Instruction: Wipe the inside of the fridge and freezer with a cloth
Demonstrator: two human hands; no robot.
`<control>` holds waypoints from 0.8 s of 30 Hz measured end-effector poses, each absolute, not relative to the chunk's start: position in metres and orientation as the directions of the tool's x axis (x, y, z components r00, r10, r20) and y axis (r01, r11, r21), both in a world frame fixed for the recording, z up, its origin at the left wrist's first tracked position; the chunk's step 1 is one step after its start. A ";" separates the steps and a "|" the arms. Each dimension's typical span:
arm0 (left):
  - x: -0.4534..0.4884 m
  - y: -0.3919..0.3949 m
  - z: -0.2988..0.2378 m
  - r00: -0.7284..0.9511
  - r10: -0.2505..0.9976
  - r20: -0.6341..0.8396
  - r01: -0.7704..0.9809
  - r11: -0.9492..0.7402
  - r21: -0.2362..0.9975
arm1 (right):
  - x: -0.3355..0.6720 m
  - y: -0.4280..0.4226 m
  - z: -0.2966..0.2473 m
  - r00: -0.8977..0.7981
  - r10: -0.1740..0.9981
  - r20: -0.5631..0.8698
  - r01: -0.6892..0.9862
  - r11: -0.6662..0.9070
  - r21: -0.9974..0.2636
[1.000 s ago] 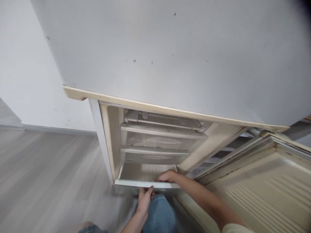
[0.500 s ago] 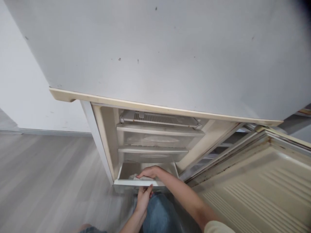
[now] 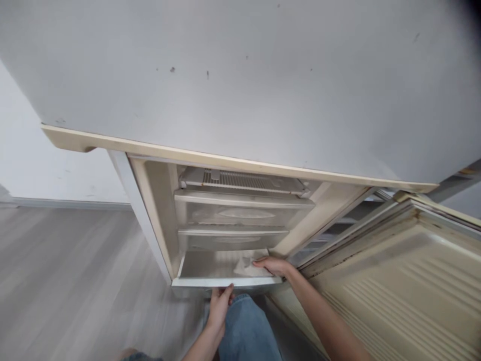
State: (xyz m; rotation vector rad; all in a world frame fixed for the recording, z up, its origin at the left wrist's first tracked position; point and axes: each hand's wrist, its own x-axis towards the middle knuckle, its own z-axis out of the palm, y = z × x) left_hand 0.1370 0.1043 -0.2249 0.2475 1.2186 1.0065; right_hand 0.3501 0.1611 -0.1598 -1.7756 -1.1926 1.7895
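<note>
The bottom drawer [image 3: 203,263] of an upright freezer is pulled partly out. My left hand [image 3: 221,302] grips its front edge near the middle, thumb on top and fingers beneath. Inside the drawer, at its right end, my right hand [image 3: 271,264] is closed on a crumpled white cloth [image 3: 248,267], which lies against the drawer's floor. The fingers under the cloth are partly hidden. Behind the hands, the drawer's back part runs in under the drawer above.
Two closed drawers [image 3: 244,213] and a slotted shelf [image 3: 244,180] sit higher in the freezer. The freezer door [image 3: 406,281] stands wide at the right, close to my right forearm. Overhead is the grey freezer top [image 3: 240,100]. Grey wooden floor [image 3: 82,271] lies at the left.
My right hand has slid the cloth from the drawer's middle to its right end. My left hand keeps its hold on the drawer's front edge. The view has shifted slightly.
</note>
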 end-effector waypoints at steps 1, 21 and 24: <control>0.135 0.104 -0.223 -0.009 0.735 -0.678 -0.513 0.579 0.634 | 0.353 0.157 -0.156 -0.163 0.778 -0.606 0.201 -0.575 -0.793; 0.135 0.107 -0.199 0.033 0.689 -0.724 -0.608 0.589 0.532 | 0.320 0.050 -0.225 0.564 0.687 0.459 0.720 -0.136 -0.681; 0.125 0.105 -0.199 -0.012 0.635 -0.772 -0.643 0.587 0.493 | 0.288 0.073 -0.237 0.466 0.807 0.362 0.759 -0.155 -0.632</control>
